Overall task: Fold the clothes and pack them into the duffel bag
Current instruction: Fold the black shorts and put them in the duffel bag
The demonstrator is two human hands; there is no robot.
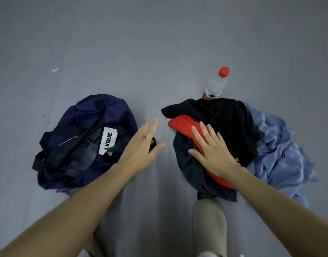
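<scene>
Navy cloth makes up the duffel bag [85, 141], which lies slumped on the grey floor [159, 52] at the left, with black straps [70, 143] draped across its top. A white label [107, 142] on it reads "LVQUE". Whether its zip is open I cannot tell. Far behind the bag, a small white scrap [55, 70] sits on the floor.

Just right of the bag, the left hand [141, 147] is stretched out palm down with its fingers straight and spread. It holds nothing, and it is blurred. It overlaps the end of a black strap at the bag's right edge, with bare floor beyond its fingertips.

The two hands are apart, with a strip of floor between them.

Further right, the clothes lie unfolded in a heap. The right hand [211, 151] is flat, with its fingers straight and fanned, over a red garment [183, 123] that runs in a band through the heap. Whether it presses down or only hovers, I cannot tell. A black garment [224, 123] is bunched around the red one. Behind the heap stands a clear bottle [215, 86] with a red cap [224, 72]. Below the heap, a beige trouser leg [209, 229] shows.

At the far right, a crumpled blue garment [281, 154] lies touching the black one.
</scene>
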